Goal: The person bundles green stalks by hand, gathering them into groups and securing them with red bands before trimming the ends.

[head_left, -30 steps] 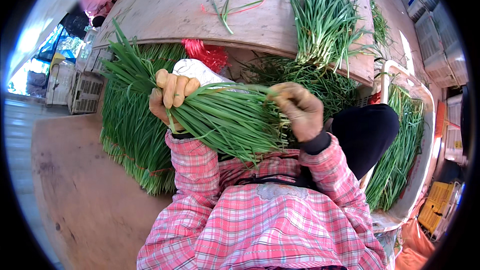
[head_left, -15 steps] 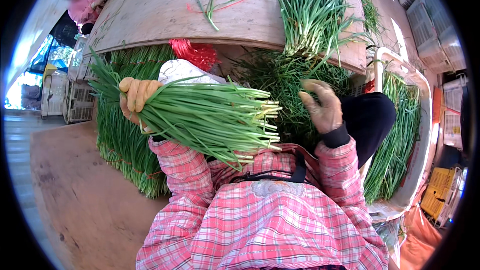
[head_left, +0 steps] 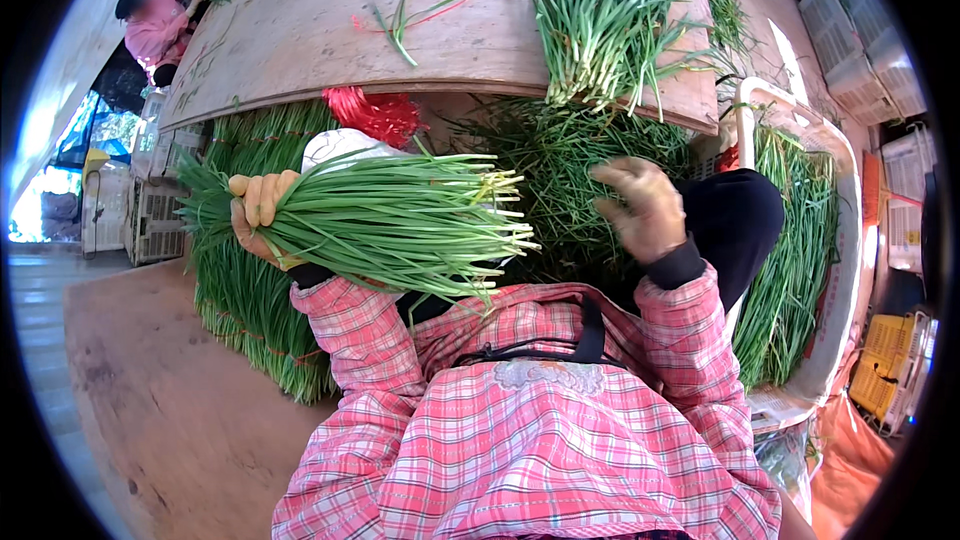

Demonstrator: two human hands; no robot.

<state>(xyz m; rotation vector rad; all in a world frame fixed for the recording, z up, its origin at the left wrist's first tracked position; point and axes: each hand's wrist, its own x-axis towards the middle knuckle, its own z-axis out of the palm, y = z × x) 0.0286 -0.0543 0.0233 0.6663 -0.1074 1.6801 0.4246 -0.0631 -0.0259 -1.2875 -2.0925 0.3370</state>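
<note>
My left hand point(head_left: 262, 210) is closed round the leafy end of a thick bunch of garlic chives point(head_left: 400, 218). The bunch lies sideways above my lap, its pale cut ends pointing right. Apart from those ends, my right hand point(head_left: 648, 208) hangs in the air with fingers curved and spread, nothing visible in it. Beneath it is a heap of loose green leaves point(head_left: 575, 155). Stacked tied bundles of chives point(head_left: 260, 315) stand at my left, partly hidden by the held bunch. A cluster of red ties point(head_left: 375, 116) hangs at the board's near edge.
A wooden board point(head_left: 290, 45) spans the front, carrying another pile of chives point(head_left: 600, 25) and a few stray leaves point(head_left: 400, 25) with a red tie. At right stands a white crate point(head_left: 850, 200) full of chives. A co-worker point(head_left: 160, 25) in pink sits far left.
The held bunch has shifted slightly left and up, with its cut ends farther from my right hand. My right hand stays raised, its fingers a little differently bent. The view has shifted slightly.
</note>
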